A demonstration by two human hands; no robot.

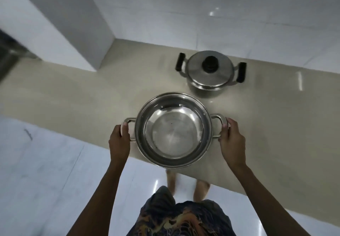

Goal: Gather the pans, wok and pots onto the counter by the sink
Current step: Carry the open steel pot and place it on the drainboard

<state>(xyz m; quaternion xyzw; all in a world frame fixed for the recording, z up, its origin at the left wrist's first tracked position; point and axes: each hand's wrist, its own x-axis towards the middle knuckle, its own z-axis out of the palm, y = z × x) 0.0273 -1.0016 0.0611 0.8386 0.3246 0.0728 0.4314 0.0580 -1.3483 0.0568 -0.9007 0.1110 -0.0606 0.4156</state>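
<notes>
An empty, lidless steel pot is held over the front edge of the beige counter. My left hand grips its left loop handle and my right hand grips its right loop handle. Whether the pot's base touches the counter I cannot tell. Behind it to the right, a lidded steel pot with a black knob and black side handles stands on the counter near the wall.
A white tiled wall backs the counter, and a white pillar juts out at the left. A dark metal edge shows at far left. The glossy white floor lies below the counter's front edge.
</notes>
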